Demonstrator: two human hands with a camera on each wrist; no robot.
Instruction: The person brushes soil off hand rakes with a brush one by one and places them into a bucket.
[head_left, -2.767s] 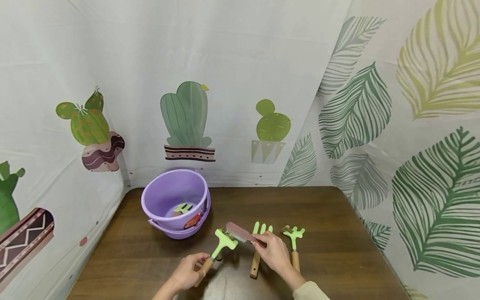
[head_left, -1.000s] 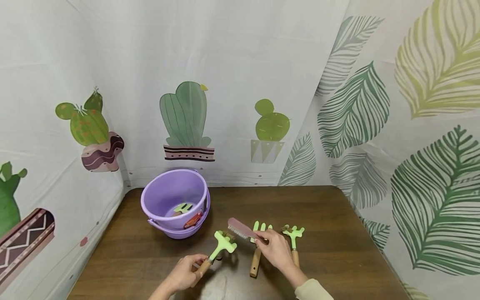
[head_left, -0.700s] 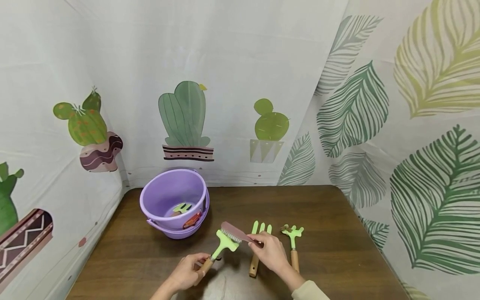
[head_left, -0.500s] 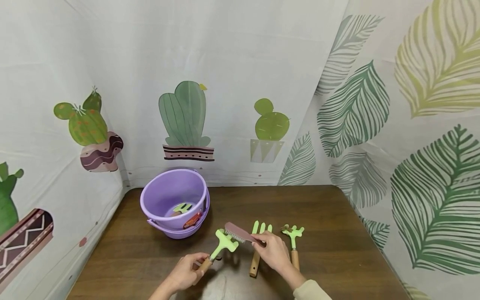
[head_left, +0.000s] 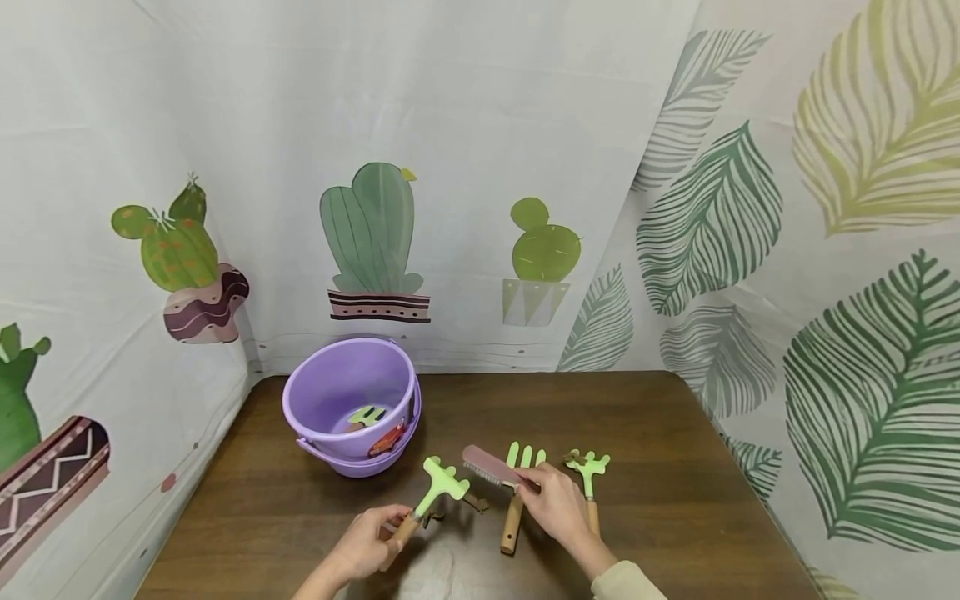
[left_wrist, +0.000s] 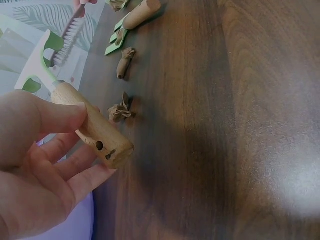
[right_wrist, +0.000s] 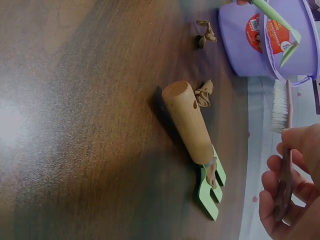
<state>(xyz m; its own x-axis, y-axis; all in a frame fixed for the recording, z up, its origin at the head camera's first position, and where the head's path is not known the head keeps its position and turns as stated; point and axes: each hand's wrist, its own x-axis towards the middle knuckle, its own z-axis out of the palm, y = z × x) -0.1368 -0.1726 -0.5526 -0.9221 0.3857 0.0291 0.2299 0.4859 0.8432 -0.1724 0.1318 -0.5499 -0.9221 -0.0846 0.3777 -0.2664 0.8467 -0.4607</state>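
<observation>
In the head view my left hand (head_left: pixel 365 542) grips the wooden handle of a small garden rake (head_left: pixel 442 481), its light green head raised over the table. My right hand (head_left: pixel 553 504) pinches the handle of a pink brush (head_left: pixel 491 467) with white bristles turned downward. A gap separates the bristles from the rake head. Crumpled brown scraps like dry leaves (right_wrist: pixel 204 94) lie on the wood below; one leaf scrap (left_wrist: pixel 120 110) is near the rake handle. Under the brush and right hand lies a green garden fork (head_left: pixel 512 525) with brown bits between its tines.
A purple bucket (head_left: pixel 348 375) stands at the back left with a green tool (head_left: pixel 367 415) inside. Right of my right hand lies another green rake (head_left: pixel 588 471) with brown scraps on its head. A printed curtain hangs behind the brown table (head_left: pixel 675 492).
The brush has swept against the rake head and now sits apart, to its right. A brown scrap seen at the rake head earlier now shows on the table below it. The left hand tilted slightly left.
</observation>
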